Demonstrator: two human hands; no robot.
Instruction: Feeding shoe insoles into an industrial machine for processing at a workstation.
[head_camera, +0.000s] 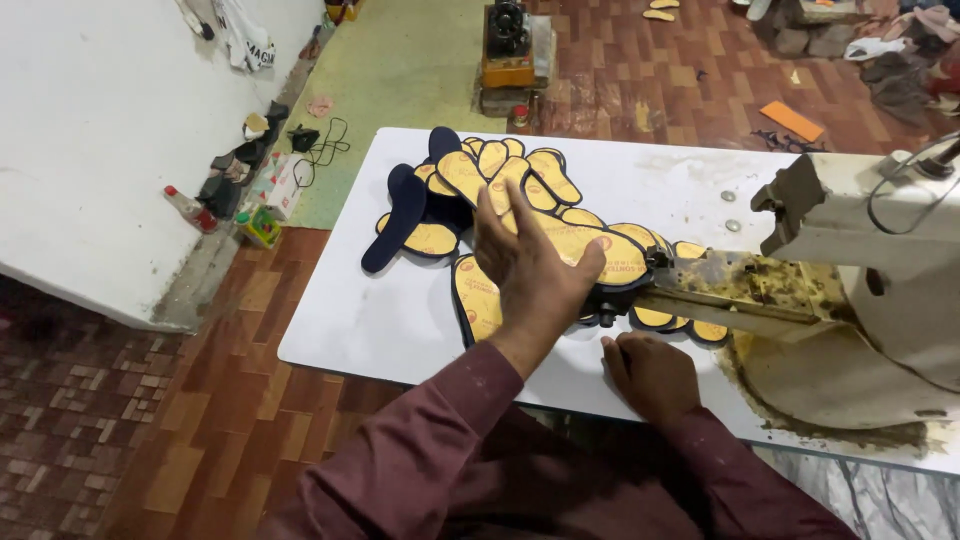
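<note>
My left hand (535, 270) lies flat, fingers apart, on the yellow insole (590, 250); thin, floppy, probably light, best pinched at its edge. Right hand (650, 375) curled together, empty, on desk (380, 320).

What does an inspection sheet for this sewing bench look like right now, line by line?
Surface: white table, bare at the near left, stained around the machine base.
Job's things: yellow insoles with dark edging spread in an overlapping heap; one insole lies at the sewing machine arm.
Clutter: two small round metal pieces on the table.
Grips: left hand flat, fingers spread, on the insoles; right hand curled on the table edge, holding nothing visible.
Cables: black cord on the floor by the wall.
Surroundings: brick-pattern floor, bottles along the white wall, second machine on the floor.
</note>
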